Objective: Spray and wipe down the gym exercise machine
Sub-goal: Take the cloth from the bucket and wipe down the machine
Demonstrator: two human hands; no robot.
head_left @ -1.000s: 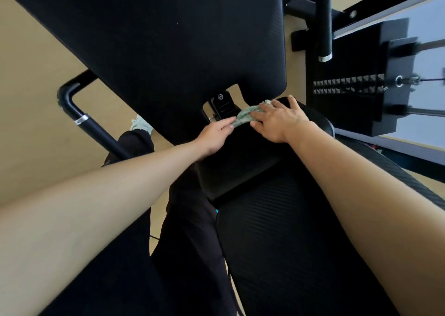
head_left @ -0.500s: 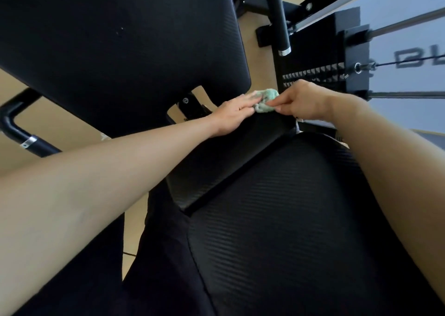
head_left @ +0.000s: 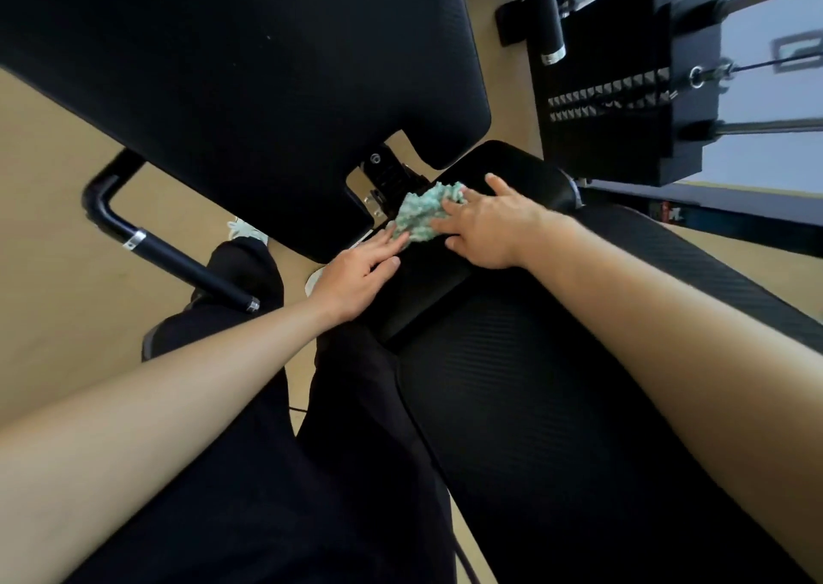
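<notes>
Cloth (head_left: 423, 216), green and white, lies crumpled at the far end of a small black pad (head_left: 427, 289), just below the notch in the back pad (head_left: 245, 71). Head view: the right hand (head_left: 485, 227) rests palm down on the small pad, fingers straight and spread, their tips pressing on the right side of the cloth; nothing is gripped. The left hand (head_left: 360, 272) lies flat on the near left edge of the same pad, fingers straight and together, tips touching the lower left edge of the cloth; nothing is gripped there either. The seat pad (head_left: 534, 405), black and ribbed, adjoins the small pad on the near side and passes under the right forearm. A black handle bar (head_left: 165, 249) with a silver ring stands to the left over tan floor (head_left: 53, 227). The weight stack (head_left: 623, 93) with its guide rods stands at upper right. Black trousers (head_left: 267, 494) fill the lower centre, and a pale shoe (head_left: 242, 227) shows beside the back pad's edge.
</notes>
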